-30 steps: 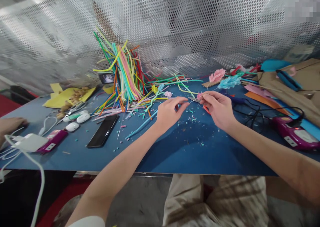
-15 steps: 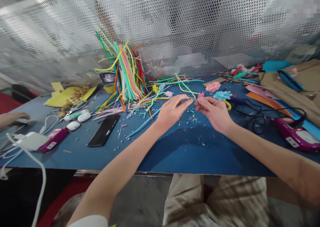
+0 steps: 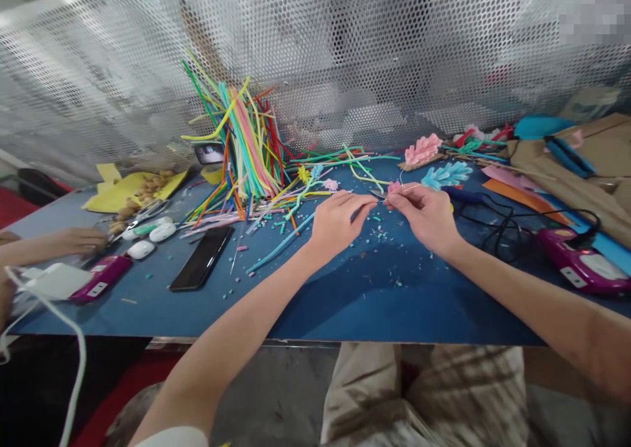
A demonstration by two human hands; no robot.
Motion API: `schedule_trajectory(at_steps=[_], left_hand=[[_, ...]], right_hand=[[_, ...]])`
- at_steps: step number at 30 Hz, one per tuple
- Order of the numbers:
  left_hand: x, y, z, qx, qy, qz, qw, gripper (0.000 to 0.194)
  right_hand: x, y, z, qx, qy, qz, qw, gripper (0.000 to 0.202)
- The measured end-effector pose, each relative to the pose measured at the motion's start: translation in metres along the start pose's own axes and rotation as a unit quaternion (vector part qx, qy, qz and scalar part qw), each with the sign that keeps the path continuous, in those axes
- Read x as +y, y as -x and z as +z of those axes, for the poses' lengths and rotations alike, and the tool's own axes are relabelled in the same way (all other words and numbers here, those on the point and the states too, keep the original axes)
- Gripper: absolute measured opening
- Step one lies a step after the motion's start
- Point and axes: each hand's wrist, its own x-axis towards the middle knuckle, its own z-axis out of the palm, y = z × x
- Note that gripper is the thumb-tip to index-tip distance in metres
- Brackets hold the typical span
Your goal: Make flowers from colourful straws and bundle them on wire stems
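My right hand (image 3: 426, 215) is closed in a pinch on thin pale wire stems. A fluffy pink pipe-cleaner sprig (image 3: 422, 150) and a light blue one (image 3: 447, 174) stick out beyond it, and a small bright pink tuft (image 3: 393, 187) shows at its fingertips. Close by on the left, my left hand (image 3: 340, 220) has its thumb and fingers pressed together near the stem ends; what lies between them is too small to make out. Little yellow, blue and lilac pipe-cleaner flowers, such as the lilac one (image 3: 330, 185), lie just beyond my left hand.
A large bundle of coloured pipe cleaners (image 3: 249, 144) stands at the back. A black phone (image 3: 201, 258) lies left, with white earbud cases (image 3: 162, 231) beyond. Another person's hand (image 3: 81, 242) is at far left. Purple power strips (image 3: 582, 263), cables and brown paper (image 3: 542, 164) also occupy the table.
The pink and blue sprigs have risen and shifted right with my right hand, showing their stems. The other person's hand has reached farther in from the left.
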Motion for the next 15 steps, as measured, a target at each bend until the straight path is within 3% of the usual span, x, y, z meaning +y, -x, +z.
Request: schedule_trajectory(at_steps=[2, 4, 6, 8, 11, 13, 15], left_hand=[[0.003, -0.003, -0.004, -0.039, 0.076, -0.069, 0.994, 0.016], [0.004, -0.006, -0.009, -0.102, 0.189, -0.130, 0.968, 0.021], [0.004, -0.008, -0.013, -0.156, 0.297, -0.158, 0.929, 0.025], [0.002, -0.008, -0.016, -0.181, 0.337, -0.155, 0.911, 0.026], [0.000, -0.006, -0.015, -0.158, 0.232, -0.090, 0.956, 0.022], [-0.003, -0.003, -0.012, -0.110, 0.112, -0.009, 0.987, 0.020], [-0.005, -0.001, -0.009, -0.056, 0.028, 0.065, 0.996, 0.020]], right_hand=[[-0.002, 0.000, -0.004, -0.013, 0.047, -0.030, 0.998, 0.017], [-0.004, 0.000, -0.008, -0.026, 0.086, -0.062, 0.994, 0.017], [-0.006, 0.001, -0.011, -0.037, 0.105, -0.083, 0.990, 0.016], [-0.008, 0.002, -0.012, -0.041, 0.102, -0.087, 0.990, 0.014], [-0.009, 0.001, -0.011, -0.029, 0.060, -0.062, 0.996, 0.015], [-0.008, 0.001, -0.008, -0.020, 0.017, -0.023, 0.999, 0.016], [-0.006, 0.001, -0.004, -0.020, -0.019, 0.012, 1.000, 0.016]])
